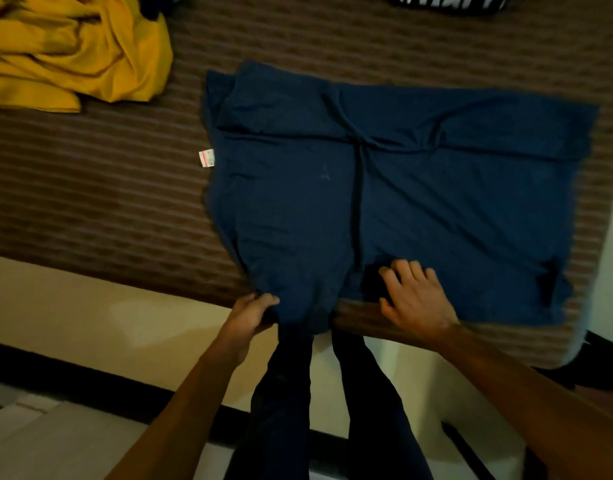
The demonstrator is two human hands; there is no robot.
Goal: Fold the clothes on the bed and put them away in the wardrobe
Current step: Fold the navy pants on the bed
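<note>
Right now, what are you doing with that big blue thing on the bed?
A person is folding a dark blue cotton garment spread flat on the brown striped bedcover. The left hand grips the garment's near edge at the side of the bed, and the right hand presses flat on the cloth to hold it down. A crumpled yellow garment lies further back to the left, not yet folded, and a black-and-white patterned item peeks in at the far edge.
</note>
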